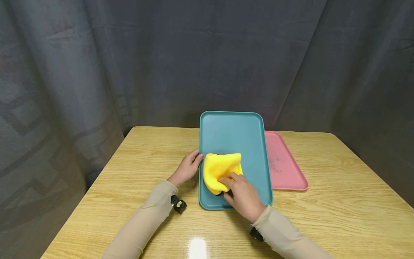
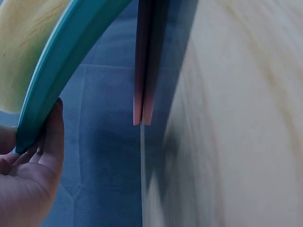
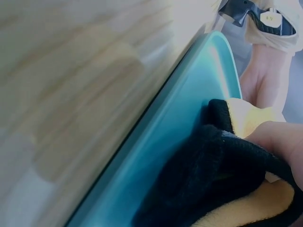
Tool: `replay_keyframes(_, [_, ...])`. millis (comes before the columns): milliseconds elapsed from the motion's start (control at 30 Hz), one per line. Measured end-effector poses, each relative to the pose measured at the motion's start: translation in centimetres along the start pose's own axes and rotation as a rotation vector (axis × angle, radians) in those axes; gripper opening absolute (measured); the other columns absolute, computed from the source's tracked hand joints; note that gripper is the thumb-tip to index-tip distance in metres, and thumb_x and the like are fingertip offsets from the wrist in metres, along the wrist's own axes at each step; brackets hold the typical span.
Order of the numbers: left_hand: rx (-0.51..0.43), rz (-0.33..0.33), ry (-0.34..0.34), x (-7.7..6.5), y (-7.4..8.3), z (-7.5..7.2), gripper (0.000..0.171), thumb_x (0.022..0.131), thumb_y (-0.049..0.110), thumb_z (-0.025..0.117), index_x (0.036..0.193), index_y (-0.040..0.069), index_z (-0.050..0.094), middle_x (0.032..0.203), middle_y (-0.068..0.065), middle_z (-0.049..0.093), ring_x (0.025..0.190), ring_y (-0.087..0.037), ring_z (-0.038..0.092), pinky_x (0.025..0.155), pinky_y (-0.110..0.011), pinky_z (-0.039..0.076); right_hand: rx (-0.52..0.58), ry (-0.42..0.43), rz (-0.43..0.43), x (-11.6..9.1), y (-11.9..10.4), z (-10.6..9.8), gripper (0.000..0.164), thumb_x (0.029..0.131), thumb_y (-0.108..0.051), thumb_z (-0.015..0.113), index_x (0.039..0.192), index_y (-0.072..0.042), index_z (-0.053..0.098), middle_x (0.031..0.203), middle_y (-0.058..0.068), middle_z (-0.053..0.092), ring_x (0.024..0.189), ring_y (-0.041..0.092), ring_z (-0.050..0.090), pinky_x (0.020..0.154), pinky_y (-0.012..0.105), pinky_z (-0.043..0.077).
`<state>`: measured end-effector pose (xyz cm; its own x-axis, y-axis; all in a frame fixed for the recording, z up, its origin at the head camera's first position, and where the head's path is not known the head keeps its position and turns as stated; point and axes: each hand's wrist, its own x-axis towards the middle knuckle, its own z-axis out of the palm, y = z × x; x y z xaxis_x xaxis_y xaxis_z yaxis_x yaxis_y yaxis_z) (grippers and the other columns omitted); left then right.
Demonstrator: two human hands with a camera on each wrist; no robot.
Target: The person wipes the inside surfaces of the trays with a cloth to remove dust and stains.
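Note:
My left hand [image 1: 188, 167] grips the left rim of a teal rectangular tray [image 1: 233, 133], thumb on top and fingers underneath. The left wrist view shows this tray edge [image 2: 52, 71] raised above the tabletop. On the tray's lower half my right hand [image 1: 245, 197] pinches a bunched cloth [image 1: 218, 167], yellow on one side and black on the other. Close up in the right wrist view, the black side of the cloth [image 3: 189, 175] lies against the tray. Part of the right hand's fingers is hidden by the cloth folds.
A pink tray [image 1: 289, 171] with dark scribbled marks lies on the wooden table [image 1: 336, 201], partly behind the teal tray's right side. Grey curtains [image 1: 181, 64] hang beyond the table's back edge.

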<state>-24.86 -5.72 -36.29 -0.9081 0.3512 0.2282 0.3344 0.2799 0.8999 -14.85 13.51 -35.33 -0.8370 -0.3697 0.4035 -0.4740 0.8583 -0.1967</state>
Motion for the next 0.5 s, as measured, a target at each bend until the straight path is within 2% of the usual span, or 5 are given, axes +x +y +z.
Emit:
replay_keyframes(133, [0.001,0.003,0.000,0.0,0.0,-0.1,0.042,0.102,0.015,0.037,0.143,0.007,0.037,0.143,-0.016,0.044,0.131,-0.029,0.045,0.106,-0.044,0.042,0.004,0.005,0.016,-0.3,0.4,-0.2,0.038,0.072,-0.011,0.079,0.108,-0.014,0.069,0.095,-0.001,0.061,0.083,0.017,0.055,0.065,0.029,0.051])
replay_keyframes(500, [-0.003,0.003,-0.011,0.0,-0.1,-0.1,0.041,0.102,0.016,0.037,0.142,0.006,0.039,0.138,-0.017,0.050,0.121,-0.030,0.053,0.099,-0.042,0.049,-0.023,0.027,0.044,-1.0,1.7,-0.8,0.040,0.070,-0.008,0.078,0.109,-0.011,0.069,0.096,0.002,0.063,0.082,0.020,0.056,0.066,0.030,0.051])
